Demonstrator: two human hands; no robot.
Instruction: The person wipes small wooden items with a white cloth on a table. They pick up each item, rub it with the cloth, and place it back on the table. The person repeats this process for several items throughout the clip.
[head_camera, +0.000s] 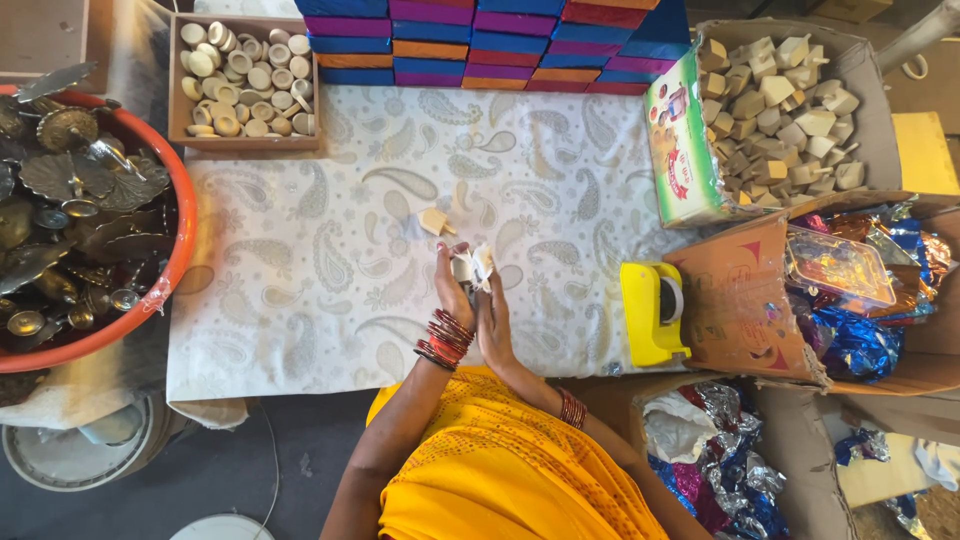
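Head view: both hands (470, 300) hold small wooden piece (463, 267), white wrap (483, 264).

White cloth (330, 250) with grey paisley; orange basin (178, 262); yellow tape holder (645, 315); purple, blue, orange boxes (480, 40); red bangles (445, 340).

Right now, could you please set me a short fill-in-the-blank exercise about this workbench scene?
1. The yellow plastic tape dispenser stands to the ____ of the hands.
2. Both hands hold a small piece between them above the white ____-patterned cloth.
3. The big round orange tub holds ____ parts.
4. One small pale wooden piece lies alone on the cloth, just ____ the hands.

Missing: right; paisley; metal; beyond
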